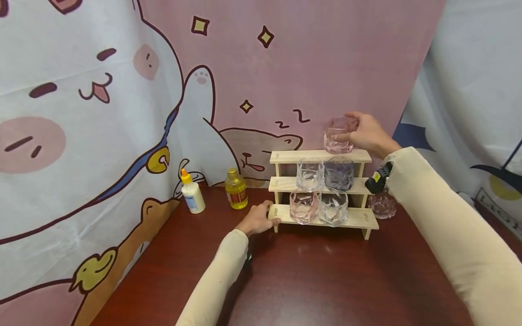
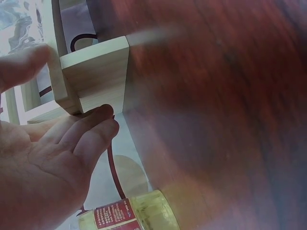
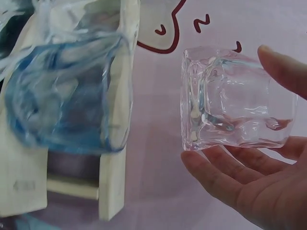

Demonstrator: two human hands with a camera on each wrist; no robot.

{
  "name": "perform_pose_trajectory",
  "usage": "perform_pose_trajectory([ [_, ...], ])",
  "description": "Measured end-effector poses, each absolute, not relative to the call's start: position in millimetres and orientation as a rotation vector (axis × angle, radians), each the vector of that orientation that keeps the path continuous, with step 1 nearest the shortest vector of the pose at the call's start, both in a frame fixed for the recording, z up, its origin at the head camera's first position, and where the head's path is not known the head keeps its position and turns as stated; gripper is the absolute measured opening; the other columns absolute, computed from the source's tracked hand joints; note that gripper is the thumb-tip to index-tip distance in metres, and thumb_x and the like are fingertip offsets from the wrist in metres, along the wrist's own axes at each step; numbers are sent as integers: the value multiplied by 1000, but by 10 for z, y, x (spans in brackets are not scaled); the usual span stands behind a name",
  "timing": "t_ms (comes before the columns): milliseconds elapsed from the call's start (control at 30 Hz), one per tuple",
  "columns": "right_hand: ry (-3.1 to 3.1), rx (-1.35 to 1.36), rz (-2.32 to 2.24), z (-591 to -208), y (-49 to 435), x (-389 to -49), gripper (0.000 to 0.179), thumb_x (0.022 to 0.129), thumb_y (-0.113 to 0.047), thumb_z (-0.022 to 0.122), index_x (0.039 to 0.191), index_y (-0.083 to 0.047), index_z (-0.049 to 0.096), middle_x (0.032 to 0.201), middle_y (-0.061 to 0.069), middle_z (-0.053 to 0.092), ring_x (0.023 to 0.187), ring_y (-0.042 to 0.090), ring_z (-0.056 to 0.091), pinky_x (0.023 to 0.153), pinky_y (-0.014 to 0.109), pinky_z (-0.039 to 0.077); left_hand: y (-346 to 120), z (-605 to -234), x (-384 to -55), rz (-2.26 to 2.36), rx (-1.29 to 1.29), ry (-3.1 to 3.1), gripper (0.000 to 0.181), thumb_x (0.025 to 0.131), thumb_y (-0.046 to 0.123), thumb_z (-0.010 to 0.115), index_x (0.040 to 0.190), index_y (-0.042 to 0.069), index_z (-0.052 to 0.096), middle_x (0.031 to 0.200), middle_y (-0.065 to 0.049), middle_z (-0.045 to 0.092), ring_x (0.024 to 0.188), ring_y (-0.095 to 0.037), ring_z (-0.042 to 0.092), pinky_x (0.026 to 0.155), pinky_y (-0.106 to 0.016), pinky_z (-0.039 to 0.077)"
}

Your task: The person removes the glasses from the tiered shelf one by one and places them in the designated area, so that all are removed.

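Take the wooden rack [image 1: 360,218] as your clock face. Your right hand [image 1: 367,132] is up at one o'clock, thumb on one side and fingers on the other, holding a pink glass [image 1: 336,145] on its own just above the top tier — the right wrist view shows a gap under its base. Your left hand [image 1: 258,219] is at eight o'clock, gripping the end of the bottom tier with the thumb over the plank.

On the middle tier, a clear glass [image 1: 310,175] stands at eleven o'clock and a dark bluish glass [image 1: 340,175] at two. Below, a pale pink tumbler [image 1: 303,208] sits at seven and a clear tumbler [image 1: 333,209] at five. Another glass [image 1: 384,206] is on the table [image 1: 318,276], toward four o'clock. Out at nine you have a yellow bottle [image 1: 236,190] — and farther, a white bottle [image 1: 193,197].
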State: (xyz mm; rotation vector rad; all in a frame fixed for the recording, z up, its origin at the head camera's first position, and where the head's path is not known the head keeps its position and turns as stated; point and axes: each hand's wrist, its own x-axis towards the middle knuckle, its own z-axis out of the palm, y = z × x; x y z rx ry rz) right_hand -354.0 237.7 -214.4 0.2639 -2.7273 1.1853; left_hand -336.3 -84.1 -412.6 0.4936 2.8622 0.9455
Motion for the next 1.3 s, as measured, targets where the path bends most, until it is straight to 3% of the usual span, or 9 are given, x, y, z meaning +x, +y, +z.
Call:
perform_pose_trajectory([
  [367,-2718,258,1123,-2322,2826,-3391,89,95,-35,68,162,-10,14,147,32,40,131,50,42,98,66,42,-831,-4137,-3399,956,489,2847,66,91,29,73,145,3,45,130,-18,64,108,-26,59,96,-42,48],
  [533,-2725,228,1066,-2399,3044,-3321,91,94,-39,69,162,-12,14,143,33,43,119,48,50,77,45,53,-820,-4108,-3417,948,479,2842,66,91,30,73,145,3,45,129,-18,64,106,-25,59,95,-41,48],
  [633,-2734,214,1044,-2458,3167,-3286,91,94,-40,70,162,-12,15,140,33,45,103,33,59,66,30,51,-830,-4110,-3409,941,470,2840,67,91,30,73,146,3,45,131,-18,63,109,-26,59,97,-42,48],
  [767,-2737,190,1020,-2566,3335,-3235,92,93,-40,70,161,-9,18,140,31,49,90,11,59,68,30,52,-837,-4128,-3405,943,476,2834,67,91,30,73,146,3,44,133,-19,63,112,-28,59,99,-43,48],
  [900,-2725,179,1023,-2686,3491,-3188,91,94,-34,71,160,-2,17,141,33,47,110,33,58,70,28,53,-833,-4131,-3413,941,484,2832,68,91,30,73,146,2,44,134,-21,61,115,-30,59,100,-44,47],
  [1000,-2711,170,1016,-2769,3589,-3162,92,93,-32,72,159,1,17,140,34,47,112,29,58,72,26,52,-832,-4130,-3412,935,485,2833,68,90,30,74,145,1,44,134,-21,61,116,-31,59,100,-45,47],
  [1133,-2697,140,1037,-2887,3688,-3125,94,93,-34,72,159,1,15,142,35,44,115,34,57,91,55,49,-842,-4131,-3409,936,495,2835,67,90,29,74,144,1,45,132,-21,63,114,-32,60,99,-44,47],
  [1200,-2698,120,1051,-2949,3731,-3104,94,94,-34,70,160,1,12,143,37,42,125,55,44,93,69,39,-846,-4130,-3408,941,498,2831,66,91,29,73,144,1,45,132,-20,63,114,-32,60,98,-44,47],
  [1300,-2702,105,1031,-3045,3816,-3086,94,94,-35,70,159,1,12,141,38,43,124,57,45,86,58,47,-849,-4131,-3407,947,504,2830,66,91,28,73,144,1,45,132,-20,63,114,-32,60,98,-43,47],
])
